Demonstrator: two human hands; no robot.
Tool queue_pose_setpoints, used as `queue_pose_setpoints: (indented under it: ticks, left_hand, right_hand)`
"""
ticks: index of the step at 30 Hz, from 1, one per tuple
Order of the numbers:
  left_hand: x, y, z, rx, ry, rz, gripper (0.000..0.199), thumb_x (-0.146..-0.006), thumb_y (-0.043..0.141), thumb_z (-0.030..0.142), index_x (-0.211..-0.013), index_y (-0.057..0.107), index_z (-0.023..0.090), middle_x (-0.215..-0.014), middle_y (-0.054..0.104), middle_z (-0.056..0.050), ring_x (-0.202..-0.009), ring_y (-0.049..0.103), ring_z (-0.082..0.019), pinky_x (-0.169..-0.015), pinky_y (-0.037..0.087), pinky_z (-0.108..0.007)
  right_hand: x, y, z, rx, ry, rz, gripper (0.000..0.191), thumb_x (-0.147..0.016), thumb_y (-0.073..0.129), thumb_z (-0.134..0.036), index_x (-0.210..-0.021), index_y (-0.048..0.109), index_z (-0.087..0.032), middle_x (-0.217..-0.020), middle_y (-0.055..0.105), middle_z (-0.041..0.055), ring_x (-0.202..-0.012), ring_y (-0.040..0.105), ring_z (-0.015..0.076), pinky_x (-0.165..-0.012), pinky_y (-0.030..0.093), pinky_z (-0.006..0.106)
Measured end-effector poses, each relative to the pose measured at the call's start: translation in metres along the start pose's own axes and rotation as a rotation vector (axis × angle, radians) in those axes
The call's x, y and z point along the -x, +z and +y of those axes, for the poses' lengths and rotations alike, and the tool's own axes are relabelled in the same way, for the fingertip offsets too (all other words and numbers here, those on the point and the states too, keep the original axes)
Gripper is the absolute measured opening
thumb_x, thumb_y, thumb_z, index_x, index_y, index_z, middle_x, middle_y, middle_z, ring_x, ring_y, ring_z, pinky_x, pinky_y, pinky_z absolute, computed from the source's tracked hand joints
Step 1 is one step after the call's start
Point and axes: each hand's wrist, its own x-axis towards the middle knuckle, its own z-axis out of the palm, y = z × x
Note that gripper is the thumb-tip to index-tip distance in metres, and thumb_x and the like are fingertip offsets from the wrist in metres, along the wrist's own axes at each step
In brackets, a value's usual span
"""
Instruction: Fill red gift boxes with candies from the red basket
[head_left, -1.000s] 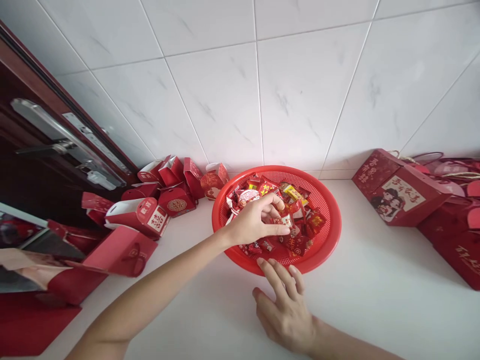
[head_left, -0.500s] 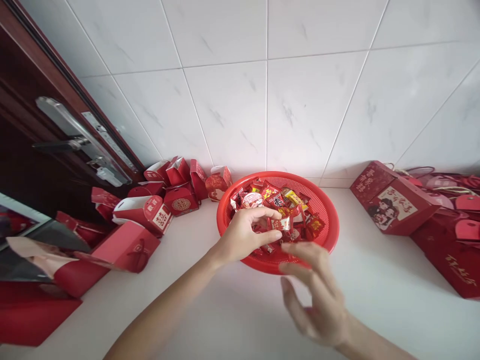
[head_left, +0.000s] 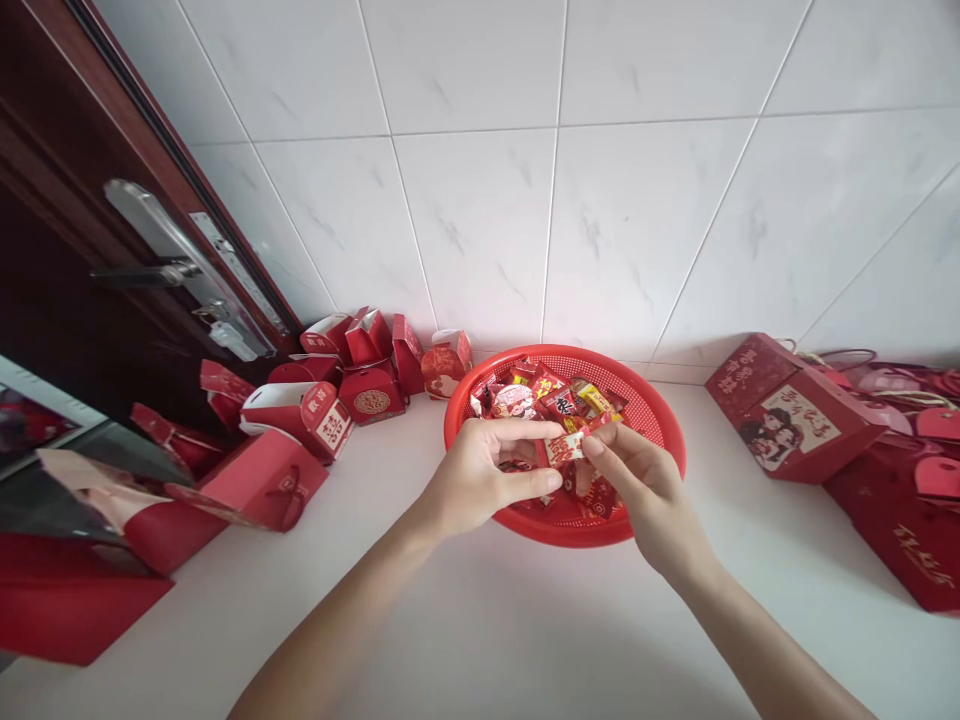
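A red-and-white wrapped candy [head_left: 564, 448] is held above a round red plastic basket [head_left: 660, 410] with a perforated wall. My left hand [head_left: 472, 475] has its thumb and index finger around the candy's left part. My right hand [head_left: 664, 495] pinches its right end between thumb and fingers. Below and behind them, more wrapped candies [head_left: 517, 400] lie heaped in the basket, mostly red with some yellow. My hands hide part of the heap.
Small red gift boxes [head_left: 371, 392], several of them open, stand along the left. A larger red box [head_left: 799, 405] with a printed couple and red bags [head_left: 900, 535] lie at right. A dark door with a metal handle [head_left: 180, 265] is at left; a tiled wall [head_left: 480, 220] rises behind.
My right hand has moved up and inward from below the basket's edge and now grips the candy's right end. My left hand stays at the candy. The view has shifted slightly.
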Motion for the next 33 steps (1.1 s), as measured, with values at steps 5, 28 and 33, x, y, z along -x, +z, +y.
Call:
queue_pose_setpoints:
  ticks: [5,28,33]
  left_hand:
    - [-0.0045,-0.0066,-0.0029,0.154,-0.086,-0.086,0.052,-0.070,0.089,0.026,-0.120,0.077,0.017,-0.080,0.080,-0.006,-0.077,0.078,-0.025,-0.077,0.066,-0.039]
    - [-0.0028,0.0001,-0.0052,0.072,0.118,0.070,0.045,-0.078,0.084,0.036,-0.119,0.076,0.019,-0.112,0.078,-0.009,-0.098,0.075,-0.024,-0.089,0.063,-0.036]
    - [-0.0008,0.0016,-0.0090,-0.058,0.284,0.125,0.035,-0.083,0.081,0.036,-0.113,0.077,0.019,-0.116,0.078,-0.010,-0.112,0.072,-0.027,-0.100,0.058,-0.037]
  right_hand:
    - [-0.0037,-0.0006,0.0015,-0.196,0.094,-0.087,0.039,-0.088,0.072,-0.054,-0.071,0.058,-0.021,-0.059,0.059,-0.0005,-0.061,0.054,0.0147,-0.062,0.045,0.028]
    - [0.0022,-0.0037,0.0030,-0.086,-0.051,-0.107,0.033,-0.094,0.067,-0.051,-0.079,0.062,-0.022,-0.075,0.069,0.0019,-0.061,0.060,0.0137,-0.062,0.052,0.028]
    - [0.0009,-0.0070,0.0001,-0.040,-0.073,-0.101,0.034,-0.093,0.068,-0.052,-0.078,0.061,-0.022,-0.075,0.070,0.0017,-0.060,0.060,0.0133,-0.061,0.052,0.028]
